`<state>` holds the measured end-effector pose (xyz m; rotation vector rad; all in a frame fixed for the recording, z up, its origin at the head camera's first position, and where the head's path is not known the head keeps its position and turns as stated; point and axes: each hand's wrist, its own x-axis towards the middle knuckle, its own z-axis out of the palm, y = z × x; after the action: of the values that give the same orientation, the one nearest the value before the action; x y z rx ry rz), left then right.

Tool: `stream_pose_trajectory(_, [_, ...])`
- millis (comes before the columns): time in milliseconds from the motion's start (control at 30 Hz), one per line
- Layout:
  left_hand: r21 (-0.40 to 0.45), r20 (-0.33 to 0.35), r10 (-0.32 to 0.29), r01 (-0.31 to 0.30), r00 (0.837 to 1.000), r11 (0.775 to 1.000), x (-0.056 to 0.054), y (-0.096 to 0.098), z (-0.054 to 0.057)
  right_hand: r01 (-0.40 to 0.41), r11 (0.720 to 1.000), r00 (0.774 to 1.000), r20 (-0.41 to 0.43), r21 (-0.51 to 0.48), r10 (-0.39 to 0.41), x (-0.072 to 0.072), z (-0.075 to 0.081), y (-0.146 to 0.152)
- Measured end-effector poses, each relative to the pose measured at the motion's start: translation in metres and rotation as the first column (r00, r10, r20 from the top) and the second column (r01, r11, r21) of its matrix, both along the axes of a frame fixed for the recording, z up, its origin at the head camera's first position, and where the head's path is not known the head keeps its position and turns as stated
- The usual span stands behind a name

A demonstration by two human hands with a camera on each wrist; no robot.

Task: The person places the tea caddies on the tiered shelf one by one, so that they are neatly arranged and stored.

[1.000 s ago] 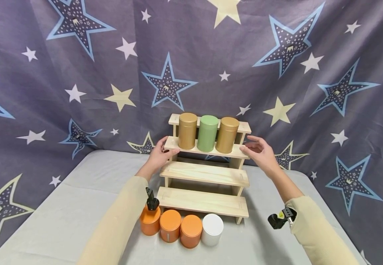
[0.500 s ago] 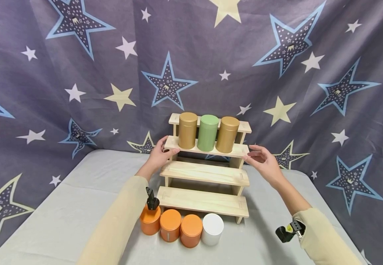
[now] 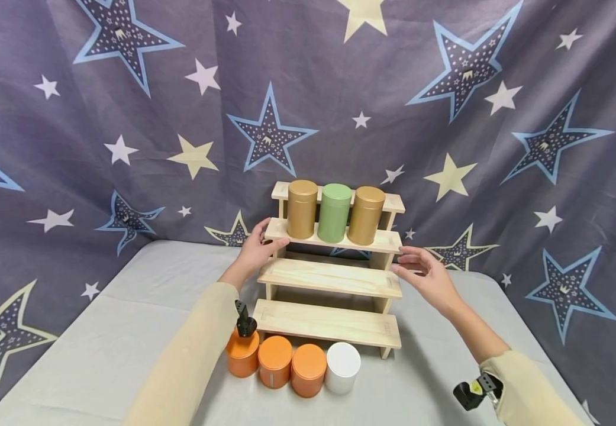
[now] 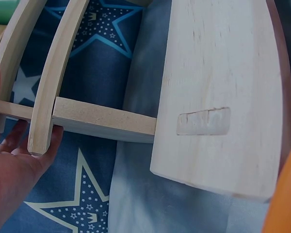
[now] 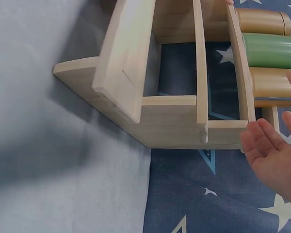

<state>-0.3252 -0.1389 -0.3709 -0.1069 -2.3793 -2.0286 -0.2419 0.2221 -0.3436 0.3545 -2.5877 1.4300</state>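
A stepped wooden display stand rises at the centre of the head view. On its second-highest step two gold canisters flank a green canister, all upright with lids on. My left hand grips that step's left end, thumb over the front edge; in the left wrist view its fingers reach under the wood. At the opposite end my right hand has relaxed, spread fingers and holds nothing. In the right wrist view its fingertips are right at the step's end.
Three orange cans and a white can line up before the stand's lowest step. They stand on a grey cloth-covered surface. A purple star-patterned curtain hangs close behind. Black camera mounts sit on both wrists.
My right hand has drawn away from the step's right end, outward and slightly down. The left hand keeps its hold, and the stand and canisters stay put.
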Motion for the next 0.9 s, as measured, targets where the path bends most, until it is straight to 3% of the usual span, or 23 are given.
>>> stream_pose_trajectory(900, [0.005, -0.007, 0.011, -0.011, 1.000, 1.000, -0.003, 0.001, -0.003, -0.178, 0.984, 0.983, -0.046, -0.019, 0.177, 0.034, -0.028, -0.008])
